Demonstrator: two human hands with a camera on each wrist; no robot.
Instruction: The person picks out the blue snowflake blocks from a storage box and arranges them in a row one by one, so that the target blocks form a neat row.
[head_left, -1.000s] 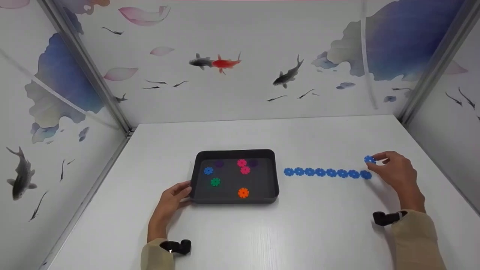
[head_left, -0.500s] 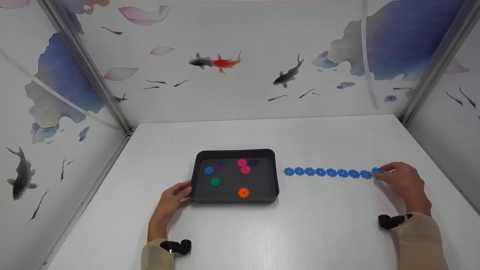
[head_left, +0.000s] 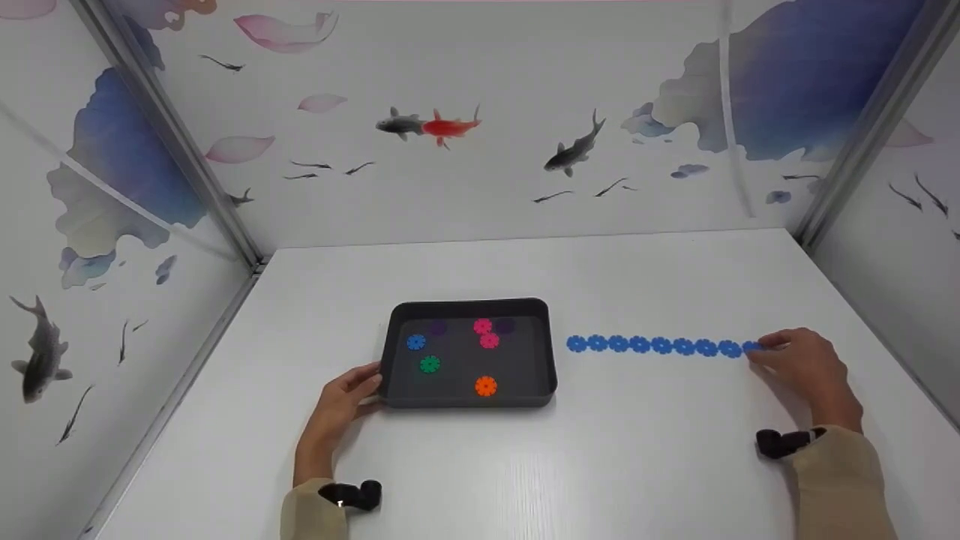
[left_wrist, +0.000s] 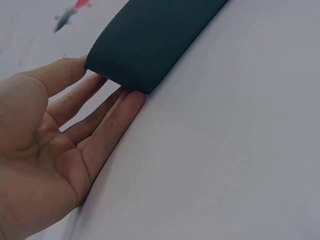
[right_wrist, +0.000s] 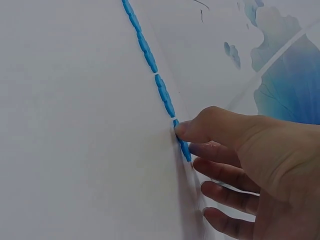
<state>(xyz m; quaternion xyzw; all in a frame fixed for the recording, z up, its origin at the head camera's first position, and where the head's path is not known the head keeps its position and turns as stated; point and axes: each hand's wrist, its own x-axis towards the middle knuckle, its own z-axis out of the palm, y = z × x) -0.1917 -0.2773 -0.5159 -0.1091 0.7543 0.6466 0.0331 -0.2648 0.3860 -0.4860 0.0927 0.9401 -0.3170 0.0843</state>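
Note:
At the right end of a row of blue flower-shaped discs [head_left: 661, 346], my right hand [head_left: 804, 369] pinches the last blue disc [right_wrist: 183, 142] between thumb and forefinger. That disc lies flat, in line with the others, and the fingers partly hide it in the head view. The right wrist view shows the other fingers loosely bent beside the row. My left hand [head_left: 343, 401] touches the left side of a dark grey tray [head_left: 472, 401]. Its thumb is at the rim and its fairly straight fingers meet the outer wall in the left wrist view.
Inside the tray lie loose discs: a blue disc [head_left: 416, 342], a green disc [head_left: 430, 364], an orange disc [head_left: 486, 386], two pink and two dark purple ones. The white table [head_left: 600, 465] meets printed wall panels [head_left: 480, 195] behind and at both sides.
My right hand has moved the blue disc rightward and down from above the row to its right end. The left hand and the tray have stayed put.

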